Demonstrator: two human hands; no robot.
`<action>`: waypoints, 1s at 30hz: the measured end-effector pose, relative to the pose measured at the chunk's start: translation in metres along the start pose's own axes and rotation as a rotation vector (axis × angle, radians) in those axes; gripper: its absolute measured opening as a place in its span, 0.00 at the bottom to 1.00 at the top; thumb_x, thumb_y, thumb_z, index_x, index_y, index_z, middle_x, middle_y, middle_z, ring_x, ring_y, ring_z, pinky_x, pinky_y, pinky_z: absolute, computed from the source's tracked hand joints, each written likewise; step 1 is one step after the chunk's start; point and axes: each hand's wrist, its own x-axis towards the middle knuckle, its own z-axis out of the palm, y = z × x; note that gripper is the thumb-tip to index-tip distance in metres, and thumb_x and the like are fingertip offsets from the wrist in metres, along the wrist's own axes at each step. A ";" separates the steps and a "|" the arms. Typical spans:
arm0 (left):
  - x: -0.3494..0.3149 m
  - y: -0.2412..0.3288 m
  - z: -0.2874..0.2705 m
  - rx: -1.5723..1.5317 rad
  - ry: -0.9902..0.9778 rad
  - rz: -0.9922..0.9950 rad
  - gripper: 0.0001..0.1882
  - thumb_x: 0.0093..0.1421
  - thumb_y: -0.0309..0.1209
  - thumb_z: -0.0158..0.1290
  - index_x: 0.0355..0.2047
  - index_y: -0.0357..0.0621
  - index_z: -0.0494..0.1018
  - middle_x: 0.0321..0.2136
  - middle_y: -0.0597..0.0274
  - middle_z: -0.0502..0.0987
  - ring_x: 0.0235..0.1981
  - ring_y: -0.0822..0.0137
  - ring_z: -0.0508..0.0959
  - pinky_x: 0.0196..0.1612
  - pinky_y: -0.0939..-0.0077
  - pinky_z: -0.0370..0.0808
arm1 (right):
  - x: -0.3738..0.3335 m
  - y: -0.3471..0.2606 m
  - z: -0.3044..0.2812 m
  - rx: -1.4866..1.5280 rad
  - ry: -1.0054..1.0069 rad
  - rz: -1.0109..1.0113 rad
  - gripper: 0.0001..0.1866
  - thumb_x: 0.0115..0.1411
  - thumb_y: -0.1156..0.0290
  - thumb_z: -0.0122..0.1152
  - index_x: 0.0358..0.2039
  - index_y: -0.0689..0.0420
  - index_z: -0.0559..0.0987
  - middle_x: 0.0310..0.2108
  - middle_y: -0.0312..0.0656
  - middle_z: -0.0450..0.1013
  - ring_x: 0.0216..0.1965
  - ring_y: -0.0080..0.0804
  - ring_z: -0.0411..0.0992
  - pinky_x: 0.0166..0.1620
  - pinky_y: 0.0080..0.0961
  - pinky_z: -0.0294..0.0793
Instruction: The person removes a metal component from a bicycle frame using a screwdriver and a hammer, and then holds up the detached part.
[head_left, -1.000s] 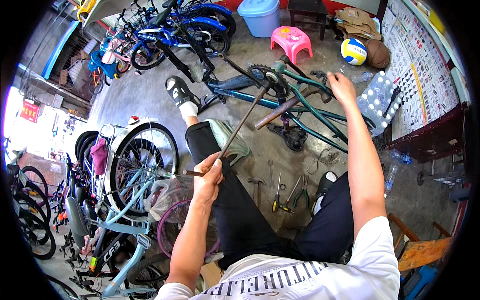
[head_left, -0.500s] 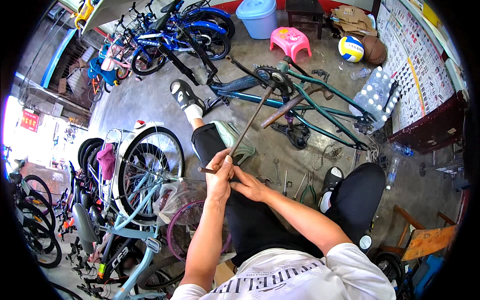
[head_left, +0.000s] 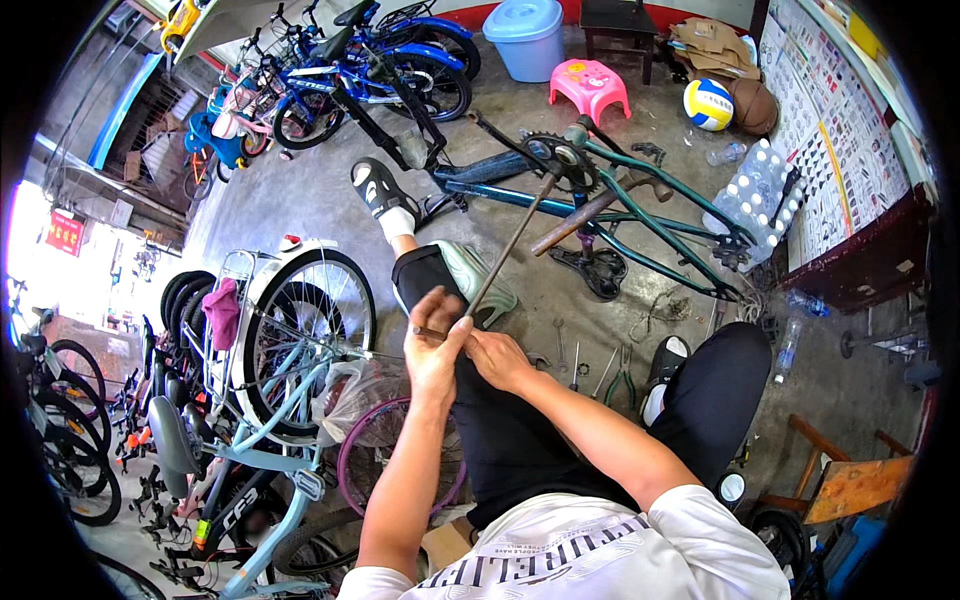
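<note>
A long brownish metal rod (head_left: 514, 244) slants from the crank and chainring (head_left: 560, 160) of a dark teal bicycle frame (head_left: 500, 188) down to my hands over my left thigh. A short crosswise piece (head_left: 429, 332) shows at its near end. My left hand (head_left: 432, 350) keeps its thumb and palm against this end, the fingers raised and blurred. Beside it, my right hand (head_left: 497, 358) is closed around the rod. The frame lies on the floor with its black saddle (head_left: 590, 270) down. A rusty pipe-like bar (head_left: 582, 222) crosses the frame.
Wrenches, a screwdriver (head_left: 576, 372) and green-handled pliers (head_left: 622, 378) lie between my legs. Parked bicycles, including a light blue one (head_left: 275, 460), crowd the left. A pink stool (head_left: 590, 88), blue bucket (head_left: 524, 40), balls and packed bottles (head_left: 757, 190) stand farther off.
My left hand's fingers have lifted and loosened from the rod, while its thumb stays against it. The right hand still holds on. The whole view has shifted slightly.
</note>
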 end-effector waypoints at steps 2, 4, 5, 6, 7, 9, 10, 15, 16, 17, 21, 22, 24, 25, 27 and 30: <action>-0.005 0.018 -0.015 0.455 0.053 0.243 0.42 0.54 0.20 0.66 0.68 0.37 0.61 0.65 0.50 0.66 0.65 0.58 0.67 0.68 0.61 0.63 | 0.000 -0.003 -0.001 0.012 -0.024 0.011 0.30 0.75 0.42 0.35 0.43 0.56 0.76 0.36 0.53 0.79 0.42 0.63 0.76 0.43 0.53 0.74; -0.020 0.056 -0.011 0.953 0.066 0.596 0.47 0.47 0.21 0.70 0.68 0.37 0.61 0.65 0.48 0.65 0.68 0.51 0.64 0.71 0.56 0.59 | -0.001 -0.003 -0.001 0.001 -0.048 0.047 0.32 0.75 0.40 0.34 0.43 0.55 0.77 0.35 0.52 0.79 0.41 0.62 0.76 0.42 0.53 0.74; -0.031 0.084 0.001 1.183 0.046 0.831 0.51 0.43 0.21 0.71 0.68 0.37 0.61 0.65 0.48 0.65 0.69 0.48 0.63 0.71 0.54 0.59 | 0.001 -0.003 -0.003 -0.013 -0.023 0.037 0.32 0.75 0.40 0.33 0.43 0.55 0.77 0.34 0.52 0.79 0.41 0.62 0.76 0.42 0.53 0.74; -0.040 0.108 0.010 1.526 -0.107 0.936 0.43 0.49 0.27 0.67 0.66 0.36 0.64 0.61 0.45 0.68 0.69 0.44 0.61 0.71 0.48 0.57 | 0.000 -0.002 0.000 -0.027 -0.006 0.030 0.32 0.75 0.40 0.33 0.42 0.55 0.77 0.34 0.52 0.79 0.40 0.62 0.76 0.42 0.53 0.74; -0.038 0.115 0.018 1.739 -0.269 0.980 0.38 0.52 0.29 0.63 0.64 0.35 0.66 0.60 0.46 0.69 0.69 0.44 0.61 0.71 0.46 0.57 | -0.001 0.000 0.002 -0.047 0.012 0.026 0.32 0.75 0.40 0.32 0.42 0.55 0.77 0.33 0.51 0.79 0.40 0.62 0.76 0.42 0.54 0.74; -0.022 0.123 0.037 2.154 -0.617 1.025 0.30 0.58 0.33 0.56 0.61 0.33 0.70 0.57 0.46 0.72 0.69 0.43 0.61 0.71 0.43 0.56 | 0.001 0.002 0.002 -0.051 0.042 0.015 0.33 0.75 0.40 0.31 0.40 0.56 0.75 0.32 0.53 0.78 0.39 0.64 0.75 0.42 0.55 0.73; -0.008 0.116 0.035 2.411 -0.719 1.124 0.24 0.62 0.36 0.46 0.53 0.32 0.76 0.52 0.44 0.74 0.66 0.43 0.65 0.71 0.44 0.56 | 0.000 -0.004 0.001 -0.066 0.053 0.022 0.32 0.75 0.40 0.31 0.39 0.56 0.75 0.32 0.54 0.78 0.40 0.64 0.75 0.42 0.56 0.73; 0.023 0.081 0.026 2.724 -0.819 0.863 0.11 0.57 0.38 0.53 0.28 0.48 0.81 0.27 0.59 0.78 0.32 0.62 0.77 0.33 0.64 0.63 | -0.001 -0.020 -0.005 0.015 -0.039 0.060 0.30 0.76 0.45 0.31 0.39 0.57 0.74 0.35 0.51 0.76 0.43 0.60 0.73 0.46 0.50 0.72; 0.022 0.081 0.032 2.764 -0.870 0.851 0.10 0.56 0.39 0.54 0.25 0.50 0.81 0.24 0.63 0.77 0.28 0.64 0.77 0.30 0.66 0.60 | 0.002 -0.006 -0.002 0.034 -0.025 -0.018 0.31 0.76 0.43 0.33 0.36 0.57 0.74 0.33 0.47 0.75 0.40 0.53 0.73 0.46 0.43 0.71; 0.022 0.081 0.031 2.749 -0.863 0.848 0.10 0.56 0.39 0.54 0.23 0.52 0.81 0.23 0.64 0.77 0.28 0.65 0.77 0.31 0.66 0.61 | 0.003 -0.004 -0.005 0.087 -0.058 -0.029 0.32 0.75 0.41 0.34 0.36 0.57 0.74 0.33 0.46 0.75 0.39 0.50 0.73 0.46 0.42 0.70; 0.024 0.077 0.024 2.684 -0.838 0.897 0.10 0.55 0.38 0.56 0.20 0.53 0.81 0.21 0.65 0.78 0.26 0.66 0.77 0.30 0.67 0.62 | 0.002 -0.009 -0.004 0.303 -0.097 0.044 0.36 0.73 0.35 0.37 0.33 0.59 0.74 0.29 0.42 0.72 0.34 0.41 0.71 0.43 0.38 0.69; 0.026 0.076 0.020 2.662 -0.836 0.959 0.10 0.54 0.38 0.56 0.20 0.53 0.81 0.21 0.64 0.79 0.26 0.66 0.77 0.30 0.67 0.62 | 0.004 -0.009 -0.002 0.287 -0.099 0.096 0.37 0.73 0.34 0.36 0.34 0.60 0.74 0.29 0.44 0.72 0.35 0.45 0.72 0.43 0.39 0.70; 0.031 0.075 0.015 2.610 -0.806 1.088 0.09 0.53 0.37 0.56 0.19 0.52 0.80 0.21 0.63 0.79 0.26 0.65 0.77 0.31 0.68 0.62 | 0.005 -0.008 0.001 0.236 -0.062 0.108 0.38 0.72 0.33 0.36 0.35 0.61 0.73 0.30 0.49 0.73 0.36 0.53 0.72 0.42 0.42 0.70; 0.032 0.075 0.012 2.589 -0.808 1.098 0.10 0.53 0.37 0.56 0.19 0.51 0.80 0.21 0.63 0.79 0.26 0.65 0.77 0.31 0.68 0.62 | 0.006 -0.011 0.003 0.207 -0.026 0.065 0.39 0.72 0.33 0.35 0.36 0.62 0.73 0.30 0.52 0.73 0.38 0.58 0.72 0.42 0.45 0.70; 0.034 0.076 0.009 2.546 -0.811 1.120 0.10 0.53 0.37 0.55 0.18 0.51 0.80 0.21 0.63 0.78 0.26 0.64 0.77 0.31 0.68 0.62 | 0.006 -0.013 0.003 0.165 0.008 0.029 0.40 0.71 0.32 0.35 0.37 0.63 0.72 0.31 0.57 0.73 0.40 0.65 0.71 0.42 0.49 0.70; 0.035 0.080 0.010 2.531 -0.796 1.143 0.10 0.54 0.37 0.55 0.18 0.52 0.80 0.21 0.64 0.78 0.25 0.64 0.77 0.31 0.68 0.63 | 0.004 -0.020 0.004 0.109 0.066 0.000 0.40 0.71 0.32 0.34 0.38 0.62 0.73 0.33 0.63 0.74 0.42 0.71 0.70 0.40 0.56 0.69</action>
